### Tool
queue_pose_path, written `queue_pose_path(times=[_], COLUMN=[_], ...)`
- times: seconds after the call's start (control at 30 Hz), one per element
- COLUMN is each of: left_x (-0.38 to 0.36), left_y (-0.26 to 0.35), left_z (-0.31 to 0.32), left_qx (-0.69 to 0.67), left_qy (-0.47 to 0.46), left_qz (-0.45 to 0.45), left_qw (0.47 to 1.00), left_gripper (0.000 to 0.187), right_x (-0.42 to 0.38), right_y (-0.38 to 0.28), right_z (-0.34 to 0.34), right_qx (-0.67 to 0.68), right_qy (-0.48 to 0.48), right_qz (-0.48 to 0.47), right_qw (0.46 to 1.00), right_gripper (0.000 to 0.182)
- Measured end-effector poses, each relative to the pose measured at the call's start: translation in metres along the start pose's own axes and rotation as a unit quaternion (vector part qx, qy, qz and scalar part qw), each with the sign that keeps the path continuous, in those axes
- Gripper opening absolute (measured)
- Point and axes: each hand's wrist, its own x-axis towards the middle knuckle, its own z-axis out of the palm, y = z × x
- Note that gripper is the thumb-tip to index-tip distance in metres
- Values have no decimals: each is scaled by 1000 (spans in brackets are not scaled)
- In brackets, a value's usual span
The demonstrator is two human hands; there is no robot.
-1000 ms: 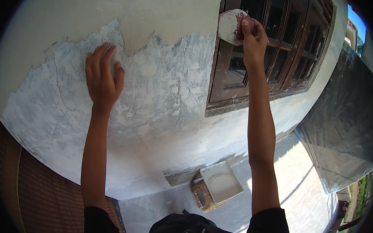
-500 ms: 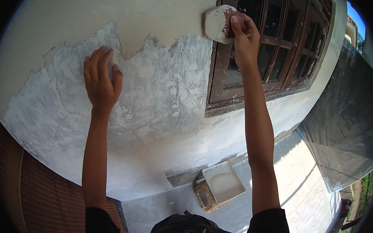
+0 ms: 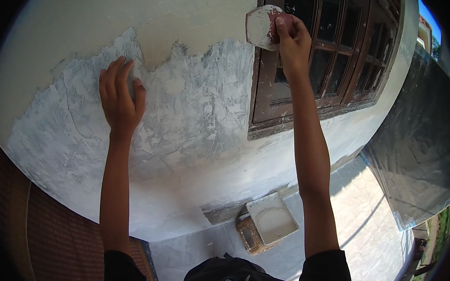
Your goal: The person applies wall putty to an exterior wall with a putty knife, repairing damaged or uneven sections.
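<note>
My right hand (image 3: 295, 42) pinches a dark red putty scraper (image 3: 263, 27), its face smeared with whitish filler, at the left edge of the brown window frame (image 3: 263, 91). Thumb on top, the other fingers are mostly behind the tool. My left hand (image 3: 120, 94) rests with fingers apart against or just in front of the wall; contact is hard to tell. Around it the wall (image 3: 186, 102) carries a rough grey-white patch with a ragged upper border, below smoother cream paint.
Below, a square tray (image 3: 274, 221) of pale filler sits on a woven stool (image 3: 250, 238) on the tiled floor (image 3: 187, 259). A brown woven panel (image 3: 69, 244) stands lower left. A dark sheet (image 3: 416, 136) hangs at the right, past the window.
Little differs. My right hand and the scraper have shifted very slightly left in view, and my left hand keeps nearly the same place and pose.
</note>
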Motion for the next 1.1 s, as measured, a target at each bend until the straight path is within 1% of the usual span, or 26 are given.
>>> queue_pose_path(times=[0.03,0.07,0.13,0.17,0.2,0.27,0.3,0.33,0.4,0.43,0.53,0.57,0.6,0.67,0.7,0.77,0.8,0.87,0.93,1.0,1.03,1.1], left_x=[0,0,0,0,0,0,1,1,0,1,1,1,1,1,1,2,2,1,1,1,1,1], left_y=[0,0,1,2,1,1,1,0,2,2,2,2,2,2,2,1,1,2,2,2,2,3], left_z=[0,-1,0,0,0,0,0,-1,-1,0,0,0,0,0,-1,-1,-1,0,0,-1,-1,-1], left_qx=[0,2,2,1,3,2,3,5,5,5,7,6,6,7,7,12,10,9,9,7,7,14], left_qy=[2,2,0,-1,1,0,-2,-3,-3,-1,0,0,-1,-1,-4,-4,-3,-3,0,-5,-7,-5], left_qz=[1,2,-7,-6,-3,1,1,-1,-2,-4,-5,-2,-1,2,0,-3,-4,-4,-4,-3,-4,-5], left_qw=[1000,1000,1000,1000,1000,1000,1000,1000,1000,1000,1000,1000,1000,1000,1000,1000,1000,1000,1000,1000,1000,1000], left_gripper=[40,40,39,39,39,39,40,40,39,39,39,39,39,39,39,38,38,38,39,39,39,39], right_x=[3,3,3,-1,-5,-5,-3,-3,1,0,-4,-3,-9,-5,-5,-1,-1,-7,-15,-16,-14,-10], right_y=[-1,-1,-12,-15,-20,-7,-3,-1,-5,-8,-11,0,-8,4,5,7,1,-7,-9,2,5,1], right_z=[-4,-4,-5,-2,5,13,12,6,-5,-9,-3,4,8,6,0,-11,-9,-5,8,13,8,-2], right_qx=[9,10,80,70,35,-64,-80,-80,-41,19,52,47,-4,-45,-44,-13,-11,102,47,-34,-33,-2], right_qy=[23,23,48,37,26,21,35,36,73,73,53,33,24,39,39,95,93,74,28,18,18,72], right_qz=[17,17,-2,-1,-23,-54,-51,-51,-7,29,0,-40,-12,0,0,14,12,33,-6,-15,-14,29], right_qw=[1000,1000,996,997,999,996,995,995,996,997,997,998,1000,998,998,995,996,991,998,999,999,997], right_gripper=[32,32,31,31,32,32,33,33,32,32,32,32,32,32,32,32,32,32,32,32,32,30])
